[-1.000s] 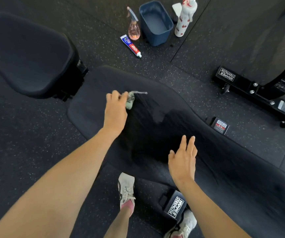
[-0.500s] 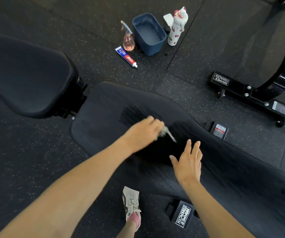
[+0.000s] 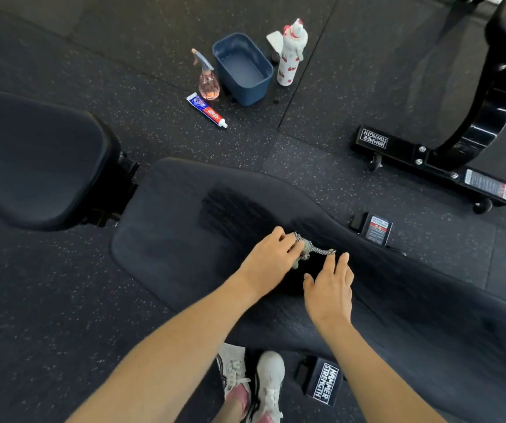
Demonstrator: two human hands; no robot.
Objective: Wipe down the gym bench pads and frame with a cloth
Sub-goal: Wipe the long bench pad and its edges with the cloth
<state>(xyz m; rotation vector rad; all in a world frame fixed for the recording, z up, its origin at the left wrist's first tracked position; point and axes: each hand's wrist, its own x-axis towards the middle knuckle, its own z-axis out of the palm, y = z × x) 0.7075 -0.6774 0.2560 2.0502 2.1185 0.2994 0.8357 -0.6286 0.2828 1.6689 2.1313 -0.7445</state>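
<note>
A long black bench pad [image 3: 166, 239] runs from the middle of the view to the lower right, with a darker wet streak across its top. A second black pad [image 3: 32, 160] sits at the left. My left hand [image 3: 271, 261] grips a small crumpled grey-green cloth [image 3: 309, 250] and presses it on the long pad. Just right of it, my right hand [image 3: 329, 285] lies flat on the pad with straight fingers, its fingertips close to the cloth's end. Black frame feet [image 3: 322, 381] labelled Hammer Strength show under the pad.
On the rubber floor beyond the bench stand a pink spray bottle [image 3: 207, 79], a blue tub [image 3: 242, 68], a white patterned bottle [image 3: 291, 53] and a lying toothpaste tube [image 3: 206, 109]. Another machine's black base [image 3: 428, 161] is at right. My shoes [image 3: 251, 383] are below.
My left hand has swept the cloth along the pad from its far end toward my right hand, leaving a wet streak. The right hand has stayed on the pad.
</note>
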